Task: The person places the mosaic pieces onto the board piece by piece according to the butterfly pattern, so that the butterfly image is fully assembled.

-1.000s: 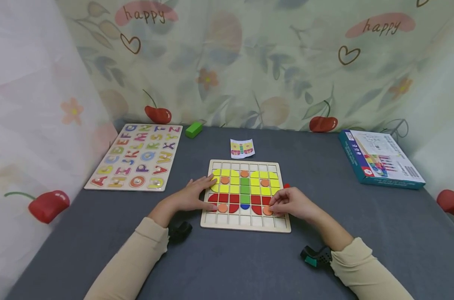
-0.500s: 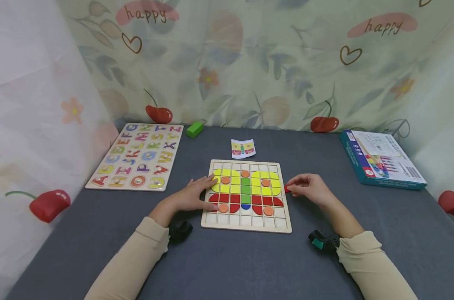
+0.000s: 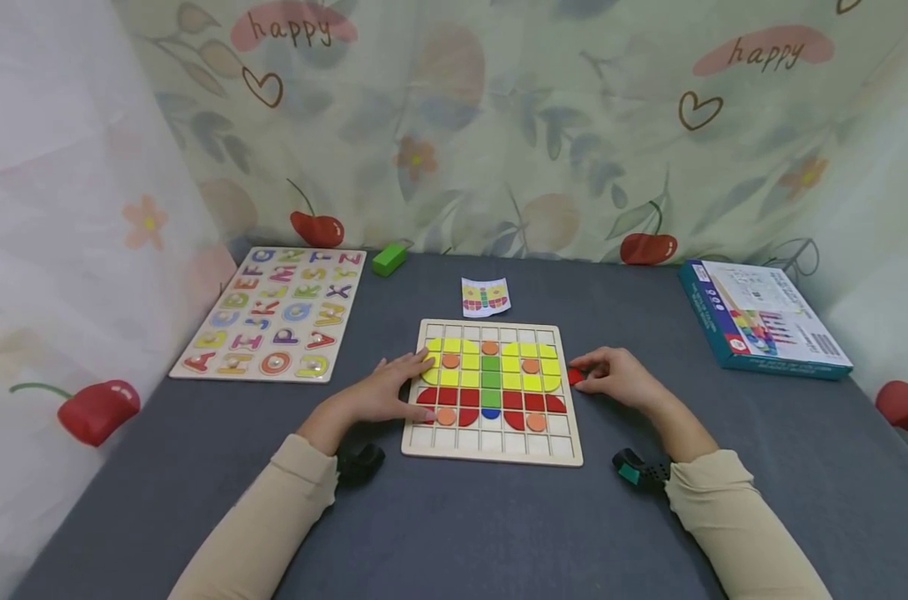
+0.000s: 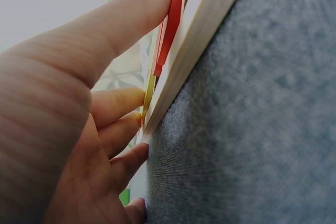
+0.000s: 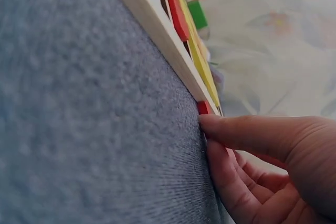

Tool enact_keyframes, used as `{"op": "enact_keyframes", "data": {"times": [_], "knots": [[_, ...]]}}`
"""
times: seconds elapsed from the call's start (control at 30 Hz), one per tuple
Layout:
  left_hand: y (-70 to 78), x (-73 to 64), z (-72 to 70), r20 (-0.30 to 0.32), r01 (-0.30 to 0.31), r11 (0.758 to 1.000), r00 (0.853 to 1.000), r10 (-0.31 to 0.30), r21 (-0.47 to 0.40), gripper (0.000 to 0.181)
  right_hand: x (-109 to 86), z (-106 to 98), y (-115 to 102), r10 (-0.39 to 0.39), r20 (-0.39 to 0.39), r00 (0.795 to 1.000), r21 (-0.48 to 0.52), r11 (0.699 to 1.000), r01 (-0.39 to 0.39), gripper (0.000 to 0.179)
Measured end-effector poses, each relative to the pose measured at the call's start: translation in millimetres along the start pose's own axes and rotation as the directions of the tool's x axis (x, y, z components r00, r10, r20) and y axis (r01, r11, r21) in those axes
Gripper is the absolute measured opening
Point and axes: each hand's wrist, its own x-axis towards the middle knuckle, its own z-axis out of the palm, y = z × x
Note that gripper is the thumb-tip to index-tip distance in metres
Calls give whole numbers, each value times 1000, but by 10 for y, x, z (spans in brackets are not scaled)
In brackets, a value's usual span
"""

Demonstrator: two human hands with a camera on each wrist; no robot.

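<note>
In the head view a wooden grid board [image 3: 491, 447] lies mid-table with yellow, red, green, orange and blue pieces set out as a butterfly. My left hand [image 3: 384, 389] rests at its left edge, fingers spread; in the left wrist view the thumb [image 4: 131, 17] touches a red piece [image 4: 172, 22] and two fingertips touch a yellow piece [image 4: 149, 90]. Beside the board's right edge, my right hand [image 3: 614, 377] pinches a small red tile [image 3: 576, 377] between thumb and forefinger, low over the cloth. The right wrist view shows that tile [image 5: 203, 107] partly hidden by the thumb.
Behind the board lies a small picture card [image 3: 486, 297] with a butterfly pattern. An alphabet puzzle board [image 3: 326, 333] is at the back left, with a green block [image 3: 389, 259] close by. At the back right lies a flat box [image 3: 769, 321]. A patterned curtain hangs behind.
My right hand has left the board's lower right, moving right and up to the red tile beside the board. The right end of the upper red row now shows. My left hand stays put.
</note>
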Motion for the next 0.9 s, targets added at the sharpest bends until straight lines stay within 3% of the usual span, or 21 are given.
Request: {"op": "enact_keyframes", "data": {"times": [0.47, 0.7, 0.9], "knots": [[7, 4, 3, 5, -6, 1000, 1000, 6, -5, 90, -24, -48, -43, -6, 11, 1000, -42, 999, 7, 12], [16, 8, -6, -1, -9, 1000, 1000, 9, -3, 90, -64, -29, -60, 10, -7, 1000, 106, 994, -9, 28], [16, 4, -15, -1, -14, 1000, 1000, 14, -4, 91, -124, -49, -146, 67, -11, 998, 108, 992, -66, 31]]}}
